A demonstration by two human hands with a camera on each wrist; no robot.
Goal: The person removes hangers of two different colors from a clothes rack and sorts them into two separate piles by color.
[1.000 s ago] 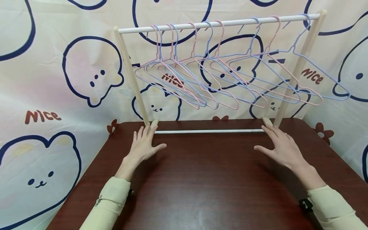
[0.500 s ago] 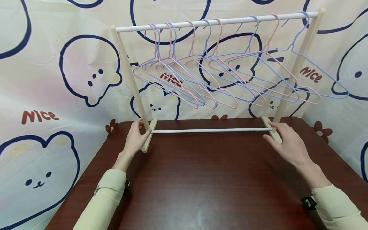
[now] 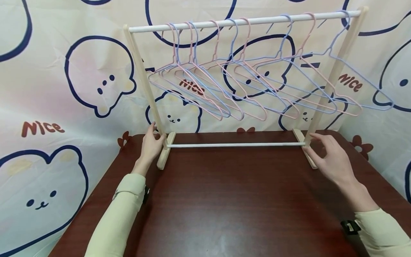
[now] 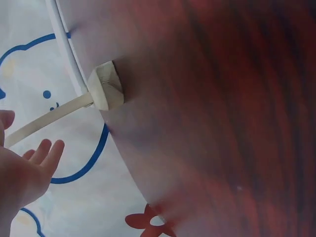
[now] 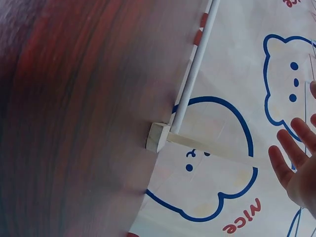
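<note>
A pale wooden clothes rack (image 3: 245, 145) stands at the back of a dark table, with several pink and blue hangers (image 3: 244, 64) along its white top rail (image 3: 205, 24). My left hand (image 3: 151, 144) is at the foot of the left post (image 3: 147, 85), its thumb overlapping the post in the head view. In the left wrist view its fingers (image 4: 51, 157) are spread and fairly straight beside the post. My right hand (image 3: 332, 159) is at the foot of the right post (image 3: 337, 71), thumb and index near it. The right wrist view shows its fingers (image 5: 294, 150) extended and apart.
The table (image 3: 237, 196) has a glossy dark red-brown top. A cloth backdrop (image 3: 96, 142) with cartoon bears and flowers rises close behind the rack and along both sides. Wooden feet (image 3: 166, 150) of the rack point toward me.
Both hands have come forward and outward from over the tabletop to the bases of the rack's posts. Their fingers were straighter before. The rack and hangers stay where they were.
</note>
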